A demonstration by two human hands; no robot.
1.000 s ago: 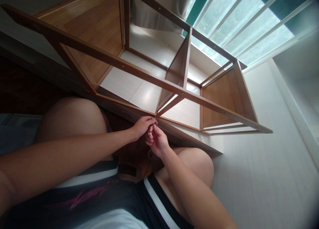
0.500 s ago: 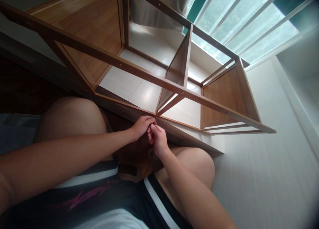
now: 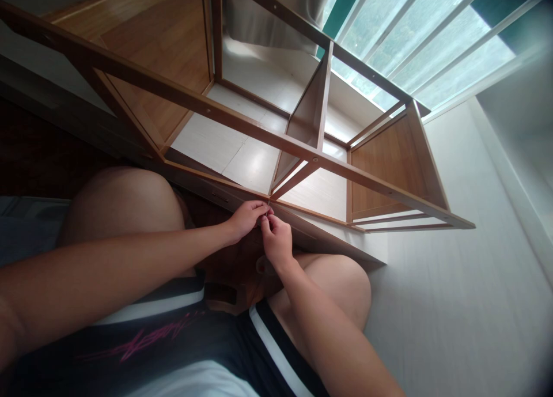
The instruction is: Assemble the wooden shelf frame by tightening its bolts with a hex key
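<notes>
A brown wooden frame (image 3: 254,133) with side panels and a middle divider (image 3: 307,106) lies in front of me. At its near lower rail, just below the foot of the divider, my left hand (image 3: 249,217) is closed in a pinch. My right hand (image 3: 276,238) meets it from the right, thumb and fingers pressed together. A thin, metal-looking rod (image 3: 268,203) shows between the fingertips and the rail; most of it is hidden by the fingers, and its kind is too small to make out.
My bare knees (image 3: 125,204) flank the hands. Under the frame is a pale ledge (image 3: 367,244) with a front face. A barred window (image 3: 397,40) is at the upper right, and a pale surface (image 3: 432,305) spreads at the right.
My right hand has shifted slightly right and turned, its fingers now closer around the thin rod. My left hand stays in place. The wooden frame has not visibly moved.
</notes>
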